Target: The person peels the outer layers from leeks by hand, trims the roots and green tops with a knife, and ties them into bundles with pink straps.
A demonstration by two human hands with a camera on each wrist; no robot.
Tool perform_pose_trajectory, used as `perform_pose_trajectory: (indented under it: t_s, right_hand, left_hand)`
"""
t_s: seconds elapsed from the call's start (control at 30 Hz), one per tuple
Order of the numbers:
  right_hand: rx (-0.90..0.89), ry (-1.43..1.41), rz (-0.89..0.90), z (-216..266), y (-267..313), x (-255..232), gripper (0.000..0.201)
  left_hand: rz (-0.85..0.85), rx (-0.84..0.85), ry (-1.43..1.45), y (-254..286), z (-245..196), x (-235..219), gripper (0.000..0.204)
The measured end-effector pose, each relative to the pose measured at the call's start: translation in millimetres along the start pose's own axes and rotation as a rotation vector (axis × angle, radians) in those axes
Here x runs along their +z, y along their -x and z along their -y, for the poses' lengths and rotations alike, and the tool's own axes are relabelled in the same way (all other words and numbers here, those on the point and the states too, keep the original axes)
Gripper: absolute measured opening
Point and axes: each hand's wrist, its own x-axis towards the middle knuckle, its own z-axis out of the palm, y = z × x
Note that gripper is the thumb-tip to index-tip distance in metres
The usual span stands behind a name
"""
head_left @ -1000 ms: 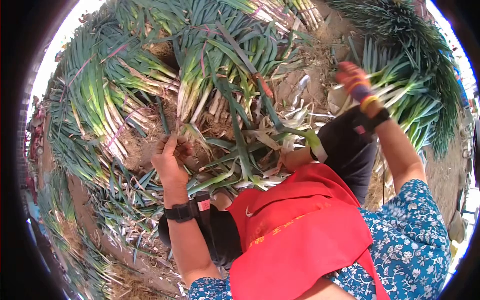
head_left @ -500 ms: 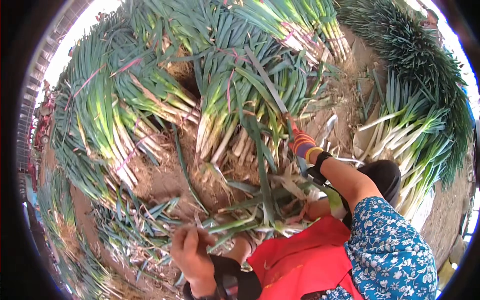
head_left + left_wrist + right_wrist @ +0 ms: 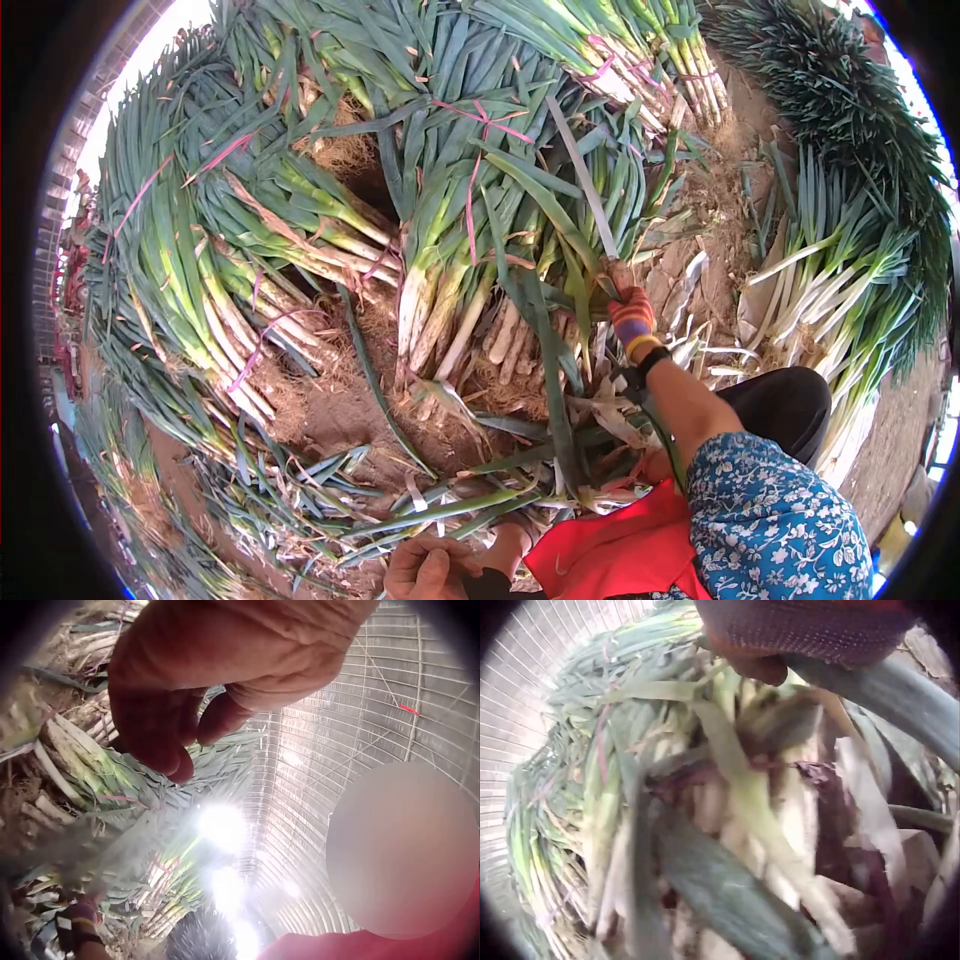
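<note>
My right hand [image 3: 632, 318], in a striped orange and purple glove, grips the handle of a long knife [image 3: 583, 180]. The narrow blade points away from me over the leaves of a tied bundle of large green onions [image 3: 470, 230]. In the right wrist view the gloved hand [image 3: 810, 637] is at the top edge, with a broad green leaf [image 3: 900, 697] beside it. Bare and holding nothing, my left hand [image 3: 430, 570] is low in the head view, fingers loosely bent. Its thumb and fingertips come close together in the left wrist view.
More tied green onion bundles [image 3: 210, 300] spread over the left and back. Loose peeled stalks [image 3: 810, 280] lie at the right beside a dark green heap [image 3: 830, 100]. Cut leaves and trimmings [image 3: 340, 510] litter the soil near my feet. My bent knee [image 3: 790, 405] is at the right.
My right hand has come left from the loose stalks and taken hold of the knife that lay on the bundle. My left hand has dropped lower in the head view as that view shifted.
</note>
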Motion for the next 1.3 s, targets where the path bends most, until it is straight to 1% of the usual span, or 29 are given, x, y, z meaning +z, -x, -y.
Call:
perform_pose_trajectory:
  t_s: [0.03,0.1,0.13,0.17,0.2,0.27,0.3,0.33,0.4,0.43,0.47,0.5,0.53,0.57,0.63,0.67,0.7,0.77,0.8,0.87,0.9,0.97,1.03,1.1,1.13,1.17,1.2,1.23,1.3]
  right_hand:
    - [-0.002,0.004,-0.002,-2.1,-5.0,5.2,0.037]
    - [-0.047,-0.265,-0.013,-9.6,-12.9,20.7,0.035]
    - [-0.054,-0.399,0.028,21.0,-9.6,15.7,0.034]
    - [-0.116,-0.269,-0.032,59.3,-7.5,12.1,0.035]
    - [-0.161,-0.563,0.000,74.0,-19.7,27.6,0.035]
    - [-0.303,-0.514,-0.002,119.9,-64.3,51.6,0.034]
    - [-0.393,-0.168,-0.027,156.5,-84.8,61.2,0.031]
    - [-0.469,-0.085,-0.025,205.7,-83.0,45.7,0.030]
    - [-0.546,0.095,-0.012,237.1,-133.0,65.9,0.042]
    - [-0.586,0.139,0.010,249.5,-153.5,74.1,0.041]
    - [-0.719,0.225,0.061,275.1,-151.1,65.7,0.031]
    - [-0.612,0.240,0.218,282.2,-170.7,74.9,0.038]
    - [-0.571,0.396,0.193,287.8,-181.4,85.3,0.045]
    - [-0.576,0.391,0.214,287.9,-189.6,94.5,0.045]
    - [-0.568,0.271,0.278,279.2,-197.8,110.1,0.048]
    - [-0.639,0.262,0.219,276.5,-193.1,109.2,0.049]
    - [-0.615,0.270,0.318,276.8,-191.3,103.1,0.046]
    - [-0.574,0.078,0.381,266.4,-192.3,94.0,0.043]
    - [-0.569,0.089,0.402,268.2,-180.9,86.4,0.043]
    - [-0.561,-0.100,0.381,279.5,-147.9,62.2,0.034]
    - [-0.554,-0.102,0.391,283.0,-135.7,54.2,0.034]
    - [-0.656,-0.357,0.515,290.4,-116.7,40.3,0.028]
    - [-0.641,-0.383,0.523,294.2,-88.2,24.5,0.028]
    - [-0.643,-0.677,0.653,295.4,-32.8,-10.5,0.032]
    - [-0.650,-0.685,0.668,296.4,-14.5,-25.9,0.032]
    - [-0.544,-0.729,0.617,294.0,3.1,-42.1,0.029]
    - [-0.431,-0.767,0.563,287.4,20.3,-57.8,0.026]
    - [-0.436,-0.773,0.567,278.1,31.5,-72.9,0.026]
    - [-0.232,-0.856,0.585,260.2,43.7,-104.8,0.028]
  left_hand:
    - [0.005,-0.013,-0.007,-2.6,-3.2,2.8,0.009]
    - [0.006,-0.029,-0.015,-5.1,-11.1,6.2,0.009]
    - [0.037,-0.045,-0.043,-6.3,-16.0,7.1,0.009]
    - [0.066,-0.058,-0.068,-7.7,-19.1,7.5,0.009]
    - [0.063,-0.055,-0.060,-8.8,-19.9,8.0,0.009]
    - [-0.002,-0.084,-0.002,-10.9,-19.7,8.5,0.010]
    - [-0.023,-0.090,0.006,-13.2,-20.8,6.1,0.010]
    - [-0.009,-0.080,-0.014,-13.7,-22.3,5.7,0.010]
    - [0.033,-0.077,-0.041,-14.7,-20.0,-3.1,0.012]
    - [0.004,-0.082,-0.038,-14.9,-17.6,-6.1,0.012]
    - [-0.009,-0.090,-0.016,-15.6,-15.7,-7.5,0.012]
    - [-0.021,-0.095,0.006,-16.0,-13.6,-9.3,0.013]
    - [-0.037,-0.097,0.035,-15.7,-11.3,-11.8,0.014]
    - [-0.058,-0.101,0.038,-15.3,-10.6,-13.3,0.014]
    - [-0.018,-0.126,0.080,-14.9,-10.8,-14.8,0.014]
    - [-0.011,-0.147,0.090,-14.8,-7.7,-17.2,0.014]
    - [-0.023,-0.164,0.095,-15.2,-4.1,-17.6,0.014]
    - [-0.044,-0.176,0.144,-15.1,2.4,-17.3,0.013]
    - [-0.013,-0.182,0.054,-16.6,3.8,-21.2,0.017]
    - [-0.053,-0.176,0.019,-20.1,6.6,-18.3,0.013]
    - [-0.078,-0.154,-0.023,-21.5,8.5,-17.1,0.015]
    - [-0.131,-0.126,0.025,-27.3,19.2,-14.6,0.015]
    - [0.030,-0.051,-0.216,-41.6,33.1,-20.8,0.014]
    - [0.041,-0.059,-0.310,-61.1,51.0,-28.3,0.019]
    - [0.044,-0.133,-0.270,-74.8,64.3,-39.4,0.023]
    - [0.051,-0.210,-0.232,-87.7,77.4,-51.3,0.028]
    - [-0.013,-0.290,-0.296,-101.7,84.2,-56.7,0.034]
    - [-0.073,-0.360,-0.358,-115.2,89.4,-58.9,0.041]
    - [-0.130,0.080,-0.960,-129.2,110.1,-41.9,0.048]
